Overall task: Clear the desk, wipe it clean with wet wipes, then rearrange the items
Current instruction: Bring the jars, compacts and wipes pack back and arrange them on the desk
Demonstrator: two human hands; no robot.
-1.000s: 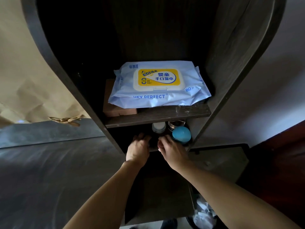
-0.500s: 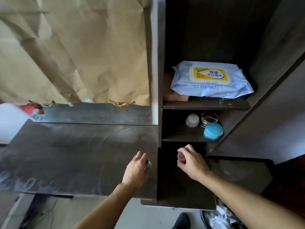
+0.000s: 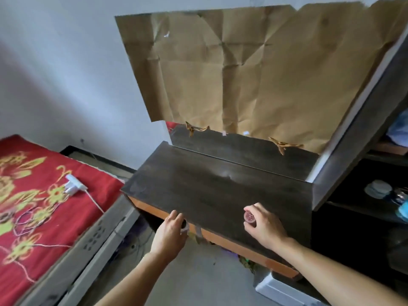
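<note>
Nearest, the left hand point(image 3: 170, 230) is curled round a dark item point(image 3: 184, 225), mostly hidden in the palm, right at the front lip of the desk point(image 3: 209, 191) and partly out over the floor point(image 3: 198, 272). If that grip loosens before the hand moves inward, the item would likely drop past the edge rather than land on the wood. The right hand point(image 3: 265, 226) has thumb and fingers closed round a small jar point(image 3: 250, 216) with a pinkish top, held over the desk's front right part. Set down there on its side, or too close to the lip, it could roll off. The desk top itself is bare and shows a faint sheen; whether it is damp I cannot tell, but a slick surface would let a small jar slide. Further back, loose brown paper point(image 3: 242, 74) hangs behind the desk, and a careless reach could tear it. On the shelf point(image 3: 353, 208) to the right stand more pots point(image 3: 378, 189), easily knocked over when fetched.
</note>
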